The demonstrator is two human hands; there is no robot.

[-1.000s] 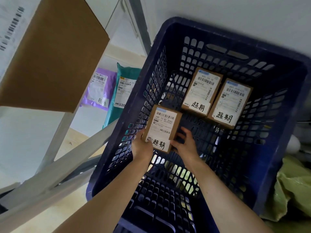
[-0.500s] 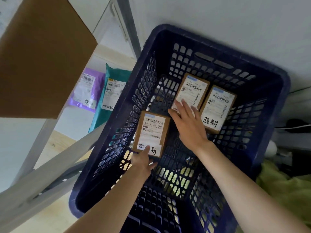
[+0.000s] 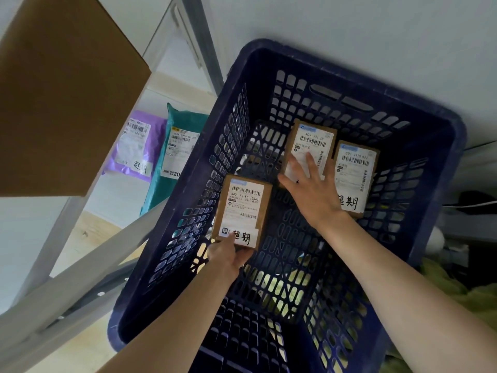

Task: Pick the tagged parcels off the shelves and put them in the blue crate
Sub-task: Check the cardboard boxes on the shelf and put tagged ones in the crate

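The blue crate (image 3: 441,184) holds three small brown parcels with white labels and handwritten tags. My left hand (image 3: 228,255) grips the near end of the left parcel (image 3: 243,208), thumb on its label. My right hand (image 3: 313,187) lies flat, fingers spread, on the middle parcel (image 3: 312,140) and partly covers the tag of the right parcel (image 3: 355,173). The middle and right parcels lie side by side near the crate's far wall.
Left of the crate, a metal shelf frame (image 3: 88,267) carries a purple mailer bag (image 3: 134,149) with a handwritten tag and a teal mailer bag (image 3: 177,152). A large brown carton (image 3: 59,92) juts out above them. Green fabric (image 3: 462,286) lies at the right.
My right hand let go of the left parcel and moved forward onto the middle parcel. My left hand slid to the left parcel's near end. The view shifted right.
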